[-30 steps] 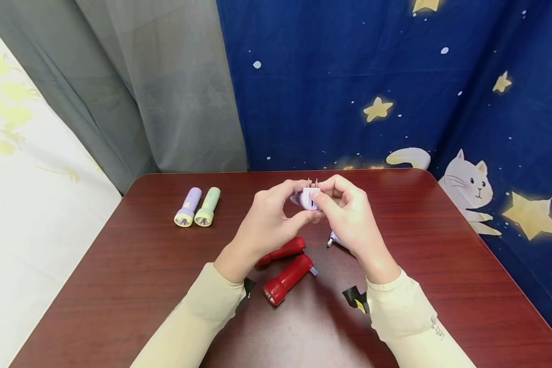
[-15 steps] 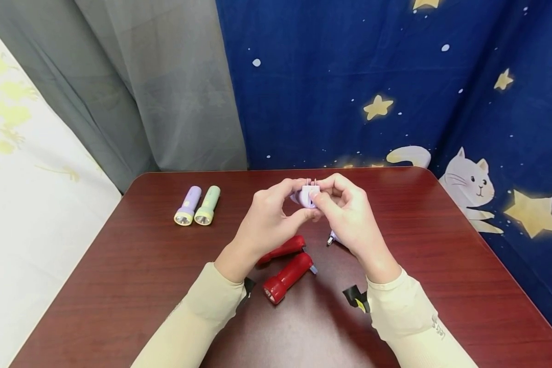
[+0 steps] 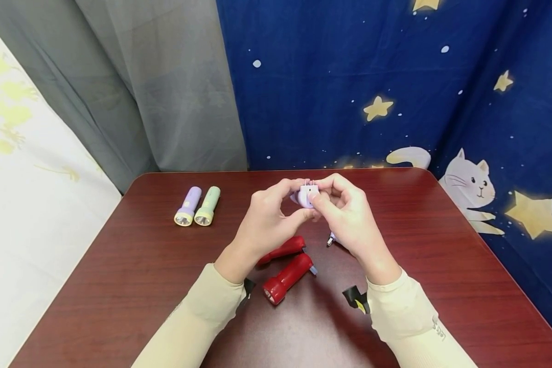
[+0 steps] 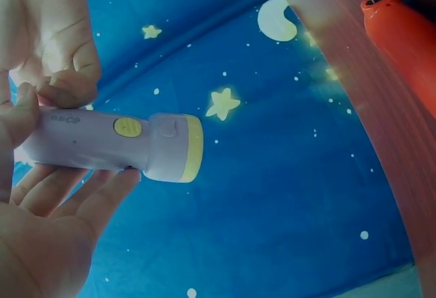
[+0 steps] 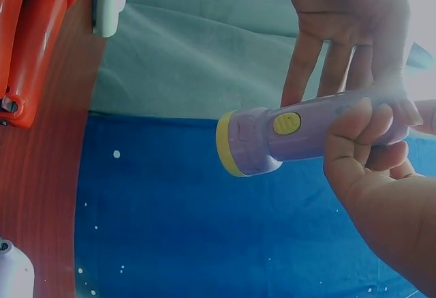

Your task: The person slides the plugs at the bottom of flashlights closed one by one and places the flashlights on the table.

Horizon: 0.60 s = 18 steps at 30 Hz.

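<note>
Both hands hold a light purple flashlight (image 3: 307, 200) above the far half of the table, its two-pronged plug end turned up toward the head camera. My left hand (image 3: 269, 217) grips the body from the left, its fingers spread along the side in the left wrist view. From the other side my right hand (image 3: 349, 217) pinches the plug end, thumb on the white face between the prongs and the body. A yellow button (image 5: 287, 123) and yellow lens rim (image 5: 228, 144) show in the right wrist view. Fingers hide part of the plug end.
Two red flashlights (image 3: 287, 280) with extended plugs lie on the table (image 3: 119, 286) below the hands. A pale purple piece with a metal tip (image 3: 332, 238) is partly covered by the right hand. Purple (image 3: 188, 207) and green (image 3: 208, 207) flashlights lie at left.
The plug end tilts slightly away and shifts a little left, so the prongs look shorter. The right thumb moves with it. Nothing else has moved.
</note>
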Each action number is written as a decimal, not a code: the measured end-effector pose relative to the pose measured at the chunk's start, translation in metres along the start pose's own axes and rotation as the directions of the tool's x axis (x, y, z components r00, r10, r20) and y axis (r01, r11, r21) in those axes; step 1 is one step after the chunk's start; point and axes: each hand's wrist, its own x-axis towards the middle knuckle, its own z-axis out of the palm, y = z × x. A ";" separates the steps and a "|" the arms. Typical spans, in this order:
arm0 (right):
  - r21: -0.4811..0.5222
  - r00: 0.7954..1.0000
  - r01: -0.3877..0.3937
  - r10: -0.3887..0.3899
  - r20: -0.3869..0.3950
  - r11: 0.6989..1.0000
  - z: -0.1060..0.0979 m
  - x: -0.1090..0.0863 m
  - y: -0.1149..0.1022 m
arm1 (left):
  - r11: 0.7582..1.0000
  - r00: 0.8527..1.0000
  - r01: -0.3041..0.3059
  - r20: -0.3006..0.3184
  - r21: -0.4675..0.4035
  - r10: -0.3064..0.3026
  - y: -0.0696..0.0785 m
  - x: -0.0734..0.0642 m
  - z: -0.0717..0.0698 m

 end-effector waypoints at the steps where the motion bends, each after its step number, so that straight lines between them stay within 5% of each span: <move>1: 0.000 1.000 -0.001 0.001 0.001 1.000 0.000 0.000 0.000 | 1.000 1.000 -0.002 -0.003 -0.002 0.002 0.000 0.000 0.000; 18: -0.005 1.000 -0.010 0.010 0.008 1.000 0.000 -0.001 -0.005 | 1.000 1.000 -0.008 -0.012 -0.011 0.008 0.001 0.002 -0.002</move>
